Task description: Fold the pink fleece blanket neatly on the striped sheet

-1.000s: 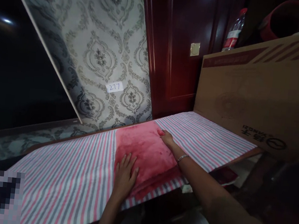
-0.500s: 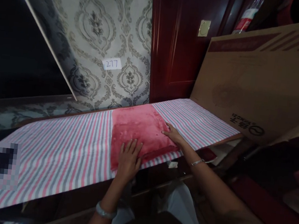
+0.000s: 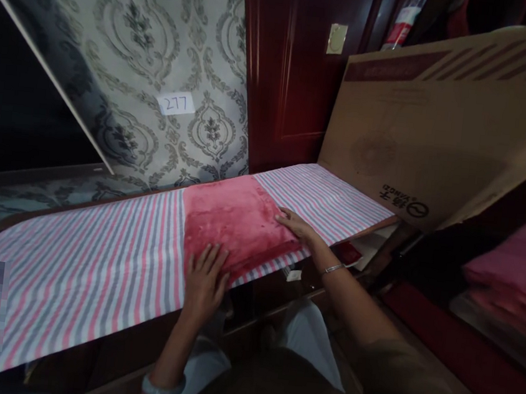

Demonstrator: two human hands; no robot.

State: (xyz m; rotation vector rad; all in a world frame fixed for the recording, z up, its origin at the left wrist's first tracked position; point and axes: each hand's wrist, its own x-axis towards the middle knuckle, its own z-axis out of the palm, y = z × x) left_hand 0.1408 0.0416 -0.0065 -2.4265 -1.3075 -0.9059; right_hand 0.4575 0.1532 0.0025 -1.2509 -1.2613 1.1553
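A pink plush cloth (image 3: 231, 209), folded into a flat rectangle, lies on a striped sheet (image 3: 110, 262) that covers a long narrow surface. My left hand (image 3: 204, 282) rests flat on the cloth's near left corner, fingers stretched out. At its right edge my right hand (image 3: 296, 227) lies with fingers extended over the fabric and the wrist beyond the edge. Both palms hide small parts of the cloth's border.
A big cardboard box (image 3: 421, 126) stands at the right end, a plastic bottle (image 3: 402, 27) behind it. Patterned wall and a dark red panel (image 3: 294, 75) rise at the back. A dark screen (image 3: 24, 97) is at left. Pink folded fabric (image 3: 518, 274) sits at far right.
The view has turned right, so everything sits further left in the picture. My hands keep about the same places on the cloth, which looks unchanged.
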